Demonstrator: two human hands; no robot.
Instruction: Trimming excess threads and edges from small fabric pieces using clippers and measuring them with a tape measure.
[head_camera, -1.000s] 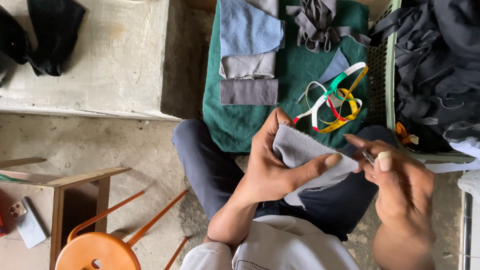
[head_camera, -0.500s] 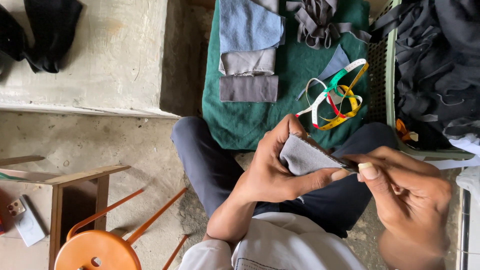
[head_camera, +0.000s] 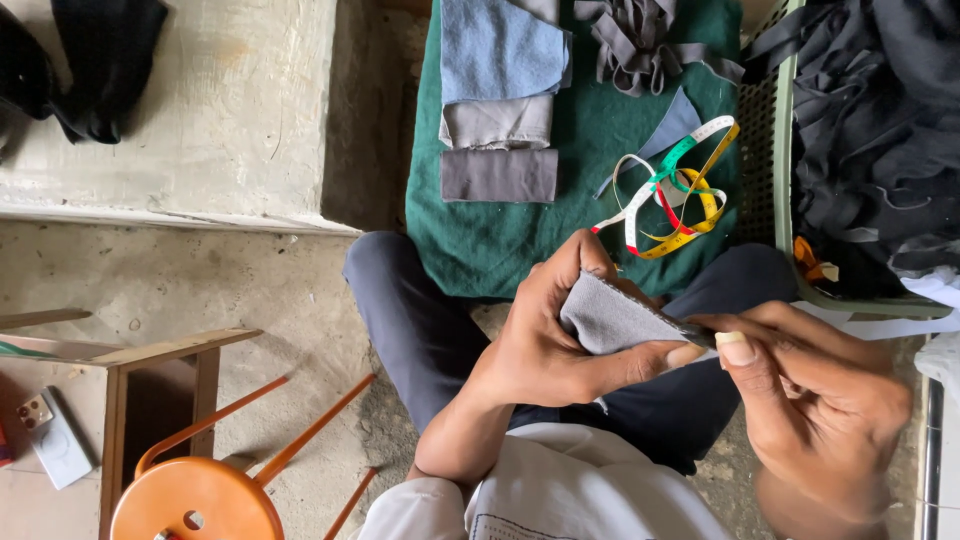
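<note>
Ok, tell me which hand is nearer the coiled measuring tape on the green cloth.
Left. The left hand, gripping the grey fabric piece, has its fingertips just below the measuring tape. The right hand sits lower and further right, away from it.

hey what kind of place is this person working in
Probably a small informal tailoring or sewing spot on a concrete floor: cut fabric pieces on a green cloth, a coiled measuring tape, and a basket of dark scraps.

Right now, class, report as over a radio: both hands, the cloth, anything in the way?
Left hand grips the grey cloth. Right hand pinches its edge. Tape measure on the green mat, apart from both.
</note>
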